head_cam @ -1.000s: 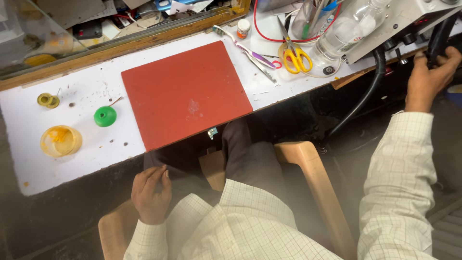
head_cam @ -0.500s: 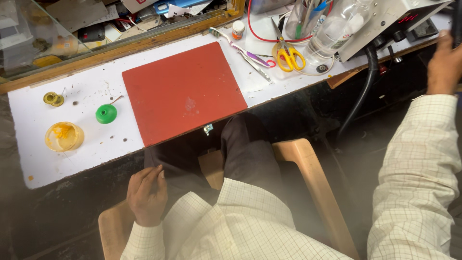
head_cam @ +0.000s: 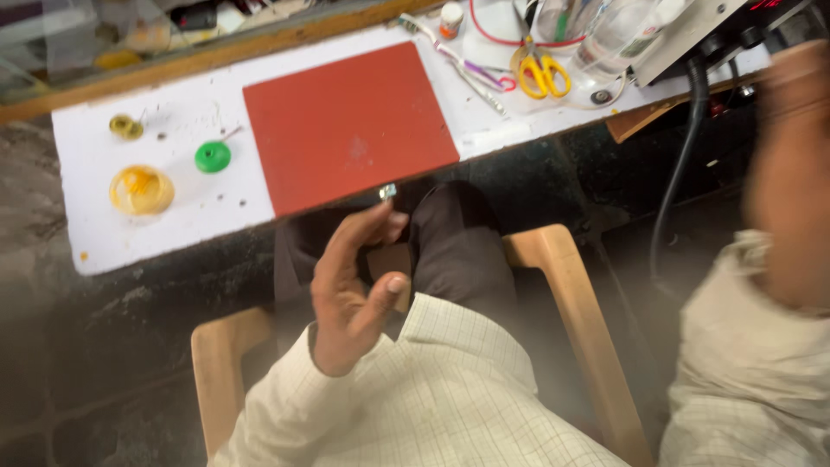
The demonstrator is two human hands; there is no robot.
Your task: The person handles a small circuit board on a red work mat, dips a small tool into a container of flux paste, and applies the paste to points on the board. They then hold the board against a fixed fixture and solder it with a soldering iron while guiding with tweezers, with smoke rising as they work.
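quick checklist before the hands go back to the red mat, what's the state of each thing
1. Left hand empty: ok, open above the lap, holding nothing.
2. Right hand free: cannot tell, too blurred at the frame's right edge.
3. Red mat bare: ok, nothing lies on it.
4. Small metal piece secure: not ok, it sits right at the mat's near edge.
5. Yellow-handled scissors off the mat: ok, they lie to its right.
6. Green cap off the mat: ok, left of it.
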